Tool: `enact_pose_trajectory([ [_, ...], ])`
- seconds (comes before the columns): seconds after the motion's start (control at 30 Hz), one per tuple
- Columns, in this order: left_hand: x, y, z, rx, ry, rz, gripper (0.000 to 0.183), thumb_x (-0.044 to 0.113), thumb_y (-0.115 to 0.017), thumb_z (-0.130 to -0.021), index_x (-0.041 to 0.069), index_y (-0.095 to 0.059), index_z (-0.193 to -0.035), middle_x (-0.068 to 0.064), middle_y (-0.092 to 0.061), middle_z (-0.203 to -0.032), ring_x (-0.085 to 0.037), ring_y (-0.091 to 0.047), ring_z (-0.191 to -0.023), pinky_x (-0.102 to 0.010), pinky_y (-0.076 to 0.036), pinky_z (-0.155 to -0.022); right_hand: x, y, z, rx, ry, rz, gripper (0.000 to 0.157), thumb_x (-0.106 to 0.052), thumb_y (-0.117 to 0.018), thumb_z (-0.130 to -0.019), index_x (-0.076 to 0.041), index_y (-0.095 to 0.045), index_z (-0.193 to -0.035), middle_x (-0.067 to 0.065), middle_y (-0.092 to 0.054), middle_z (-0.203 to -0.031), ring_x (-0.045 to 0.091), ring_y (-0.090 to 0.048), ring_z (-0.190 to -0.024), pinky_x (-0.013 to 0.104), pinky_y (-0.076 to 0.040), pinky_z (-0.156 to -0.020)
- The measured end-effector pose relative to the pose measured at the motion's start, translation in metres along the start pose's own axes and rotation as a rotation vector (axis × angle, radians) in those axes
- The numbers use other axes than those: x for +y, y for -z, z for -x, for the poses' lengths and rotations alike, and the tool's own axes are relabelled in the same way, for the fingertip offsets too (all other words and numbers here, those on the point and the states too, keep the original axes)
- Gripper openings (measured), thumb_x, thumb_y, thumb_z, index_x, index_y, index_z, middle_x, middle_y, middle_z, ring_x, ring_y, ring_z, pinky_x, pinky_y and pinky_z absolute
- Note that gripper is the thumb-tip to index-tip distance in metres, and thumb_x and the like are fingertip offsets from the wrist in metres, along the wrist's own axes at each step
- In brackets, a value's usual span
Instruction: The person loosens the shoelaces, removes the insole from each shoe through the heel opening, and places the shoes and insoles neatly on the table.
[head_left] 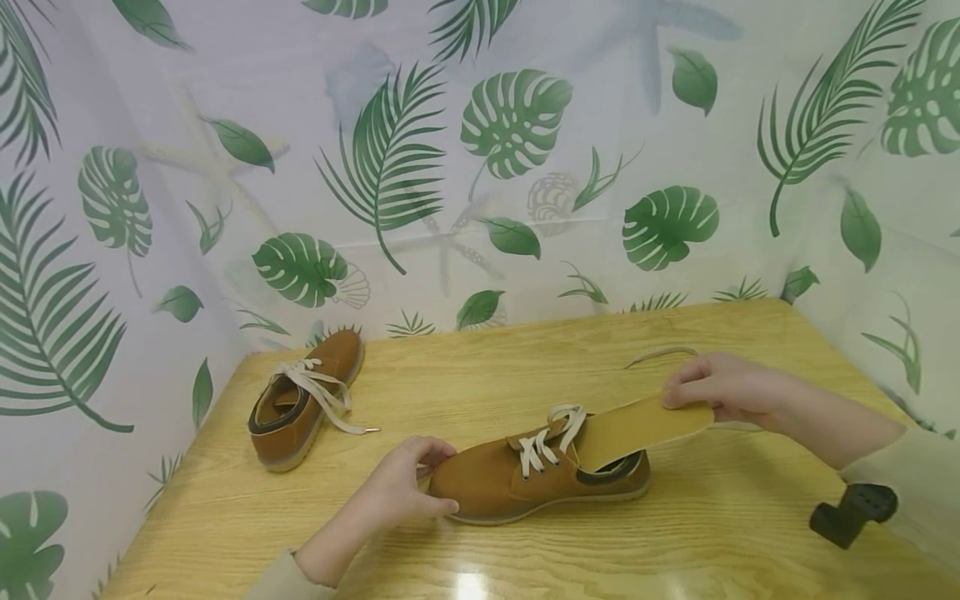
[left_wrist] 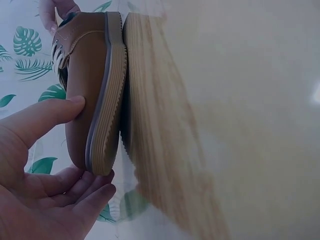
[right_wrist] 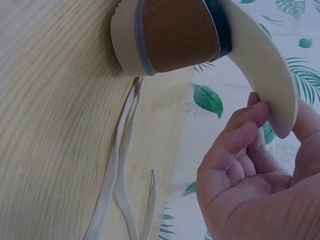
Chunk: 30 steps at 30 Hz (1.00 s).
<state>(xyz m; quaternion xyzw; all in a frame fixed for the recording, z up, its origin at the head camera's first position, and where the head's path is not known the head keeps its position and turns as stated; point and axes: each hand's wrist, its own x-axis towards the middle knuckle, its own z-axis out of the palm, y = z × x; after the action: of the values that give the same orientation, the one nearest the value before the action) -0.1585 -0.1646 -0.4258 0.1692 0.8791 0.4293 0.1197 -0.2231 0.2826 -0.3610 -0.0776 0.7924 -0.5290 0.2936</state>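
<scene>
A brown lace-up shoe [head_left: 487, 479] lies on the wooden table, toe to the left and heel to the right. My left hand [head_left: 401, 487] grips its toe, the thumb on the near side and the fingers round the far side. A tan insole [head_left: 637, 429] slants out of the shoe's opening, its front part hidden inside. My right hand [head_left: 731, 392] pinches the insole's raised heel end between thumb and fingers. In the right wrist view the pale underside of the insole [right_wrist: 270, 75] arches from the shoe's heel [right_wrist: 175, 37] to the fingers.
The second brown shoe [head_left: 307, 400], with loosely hanging cream laces, stands at the table's left rear. A pale shoelace [head_left: 660, 352] trails on the table [head_left: 465, 367] behind my right hand. Leaf-patterned cloth [head_left: 510, 208] rises along the back and sides.
</scene>
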Motion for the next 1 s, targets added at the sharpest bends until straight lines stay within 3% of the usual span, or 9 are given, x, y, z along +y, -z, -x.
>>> enact_pose_trajectory([
  [0.33,0.001,-0.001,-0.001,0.009,0.001,-0.02,0.06,0.003,-0.091,-0.08,-0.002,-0.062,-0.131,-0.014,-0.064,-0.13,-0.033,-0.062,-0.124,-0.051,-0.054,-0.116,0.002,0.007,0.007,0.018,-0.014,0.012,0.014,-0.012,-0.066,-0.103,-0.017,-0.078,-0.097,-0.009,-0.076,-0.088,0.004,-0.07,-0.075,0.023,-0.063,-0.072],
  [0.6,0.001,0.0,0.0,0.004,-0.002,-0.01,0.06,0.003,-0.091,-0.08,-0.002,-0.062,-0.132,-0.014,-0.063,-0.131,-0.033,-0.062,-0.125,-0.051,-0.053,-0.117,0.007,0.012,0.01,0.058,-0.001,0.07,0.016,-0.015,-0.067,-0.103,-0.021,-0.08,-0.096,-0.003,-0.058,-0.119,0.004,-0.044,-0.062,0.02,-0.046,-0.062],
  [0.73,0.0,0.0,-0.001,0.002,-0.003,-0.006,0.06,0.003,-0.091,-0.08,-0.003,-0.062,-0.132,-0.014,-0.064,-0.13,-0.033,-0.062,-0.125,-0.051,-0.053,-0.117,0.009,0.014,0.011,0.064,0.004,0.081,0.017,-0.015,-0.066,-0.103,-0.021,-0.08,-0.094,0.006,-0.055,-0.13,0.005,-0.043,-0.066,0.02,-0.044,-0.061],
  [0.93,-0.001,0.001,-0.001,0.001,-0.006,-0.007,0.061,0.003,-0.091,-0.08,-0.003,-0.061,-0.133,-0.015,-0.064,-0.131,-0.033,-0.062,-0.126,-0.051,-0.053,-0.117,0.012,0.019,0.014,0.061,0.01,0.082,0.018,-0.014,-0.065,-0.103,-0.021,-0.079,-0.096,0.001,-0.058,-0.125,0.005,-0.035,-0.059,0.019,-0.044,-0.059],
  [1.0,-0.001,0.001,-0.001,0.0,-0.008,-0.003,0.061,0.003,-0.091,-0.08,-0.004,-0.061,-0.133,-0.015,-0.063,-0.131,-0.034,-0.062,-0.126,-0.051,-0.053,-0.117,0.013,0.021,0.015,0.061,0.009,0.09,0.018,-0.015,-0.065,-0.104,-0.022,-0.079,-0.096,-0.006,-0.058,-0.12,0.006,-0.031,-0.058,0.019,-0.044,-0.059],
])
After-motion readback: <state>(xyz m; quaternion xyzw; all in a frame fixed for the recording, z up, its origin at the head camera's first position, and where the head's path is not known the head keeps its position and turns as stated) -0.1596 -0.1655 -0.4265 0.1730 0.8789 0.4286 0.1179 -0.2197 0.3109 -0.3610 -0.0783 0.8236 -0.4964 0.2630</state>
